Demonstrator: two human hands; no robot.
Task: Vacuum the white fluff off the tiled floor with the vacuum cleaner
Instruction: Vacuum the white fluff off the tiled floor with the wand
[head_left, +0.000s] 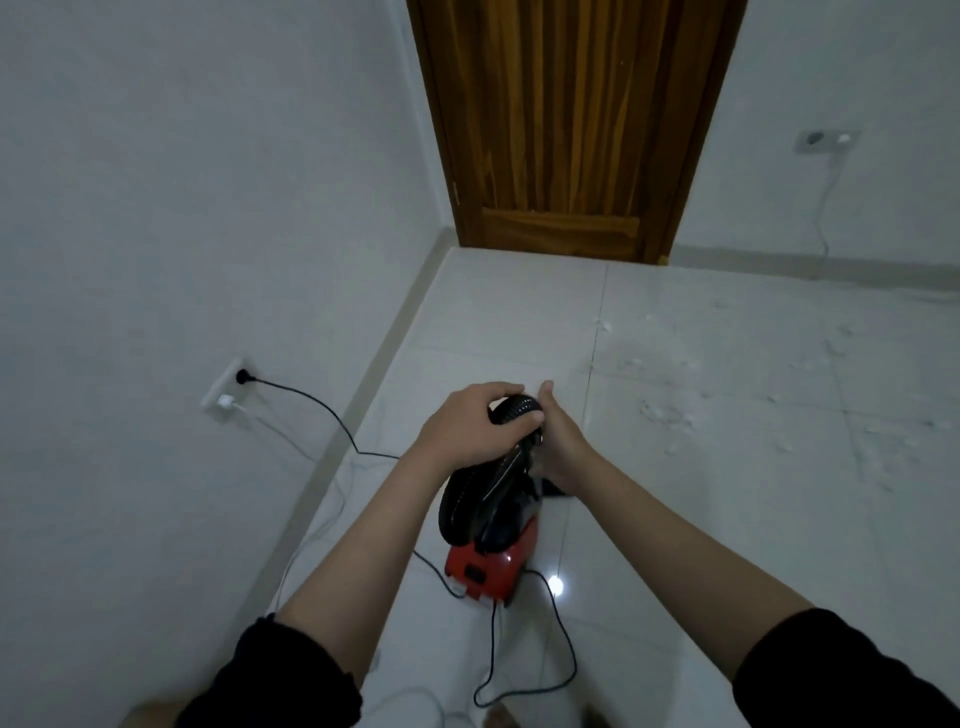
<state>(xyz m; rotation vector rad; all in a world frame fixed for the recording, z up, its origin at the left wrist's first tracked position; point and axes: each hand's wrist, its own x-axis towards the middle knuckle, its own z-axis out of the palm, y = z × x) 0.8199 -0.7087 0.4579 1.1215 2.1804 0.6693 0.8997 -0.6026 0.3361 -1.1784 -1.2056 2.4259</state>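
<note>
Two hands on hose (514, 413): left hand (470, 426) curled over coil, right hand (558, 441) gripping beside; uncoil gently above vacuum cleaner (485, 564), toward white fluff (670, 415).

Plain white painted walls (182, 182) meet at a corner w/ a brown wooden door (561, 119) in a darker frame. Glossy pale grey tiled floor (727, 519) w/ thin joint lines reflects a small bright spot of ceiling light (556, 585). A grey skirting strip (363, 395) runs along the left wall. White double wall socket (227, 389) low on the left wall; another white socket plate (826, 139) right of the door.
</note>
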